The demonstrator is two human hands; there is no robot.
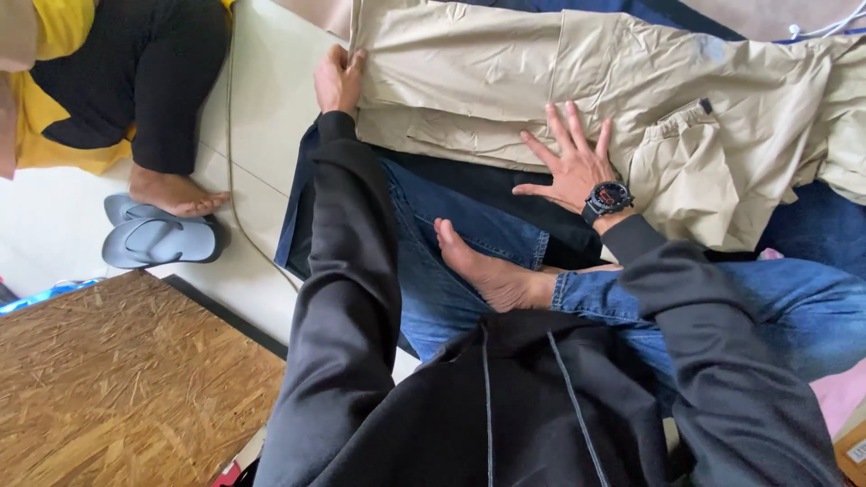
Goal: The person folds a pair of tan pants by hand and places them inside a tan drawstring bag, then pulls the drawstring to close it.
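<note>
Head view: nearest the camera sat the person's own black hoodie (541, 406) and crossed legs in blue jeans (451, 271), one bare foot (492, 271) tucked between them. Beyond that, the right hand (570, 167) lay flat with fingers spread wide on the beige trousers (559, 81), pressing and gripping nothing, a dark watch (607, 197) on its wrist. Farther out, the left hand (338, 79) had closed on the trousers' left edge, fingers curled over the cloth. The trousers were spread across a dark blue cloth (302, 216) on the pale floor (262, 108), their far part running toward the top right corner of the view.

The risk, as it looked: with only one edge pinched, a pull could have dragged the fabric out from under the flat palm and rucked the already creased pocket area (686, 144).

At the left, another person's bare foot (171, 191) stood beside grey sandals (158, 236), and a chipboard panel (126, 388) filled the lower left corner; neither blocked the hands.
</note>
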